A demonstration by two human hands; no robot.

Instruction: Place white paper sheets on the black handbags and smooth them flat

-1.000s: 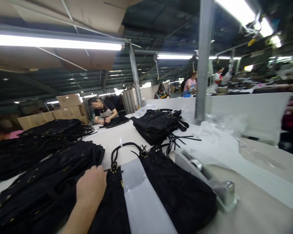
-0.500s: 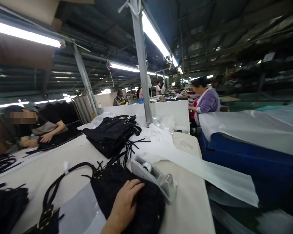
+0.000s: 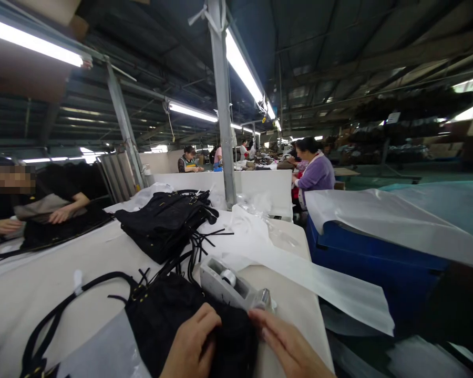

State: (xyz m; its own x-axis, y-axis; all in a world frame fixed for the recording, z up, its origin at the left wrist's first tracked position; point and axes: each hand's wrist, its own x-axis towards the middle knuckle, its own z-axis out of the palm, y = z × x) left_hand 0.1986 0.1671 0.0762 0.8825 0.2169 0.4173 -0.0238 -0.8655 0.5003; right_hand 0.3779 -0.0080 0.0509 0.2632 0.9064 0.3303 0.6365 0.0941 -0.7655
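Observation:
A black fabric bag (image 3: 169, 315) with long black straps lies flat on the white table (image 3: 55, 283) in front of me. My left hand (image 3: 191, 346) rests on its right end with fingers curled onto the cloth. My right hand (image 3: 287, 344) comes in from the lower right, fingertips touching the bag's right edge just below a grey tape dispenser (image 3: 230, 283). A clear plastic sheet (image 3: 110, 352) covers the bag's lower left part.
A stack of black bags (image 3: 163, 223) lies further back. Clear plastic film (image 3: 311, 278) drapes over the table's right edge. A blue bin (image 3: 362, 257) lined with plastic stands to the right. A steel post (image 3: 224, 115) rises behind. Co-workers (image 3: 315, 170) work nearby.
The view swung right, away from the bag pile at left. My left hand slid to the bag's right end, and my right hand came into view touching the bag's edge.

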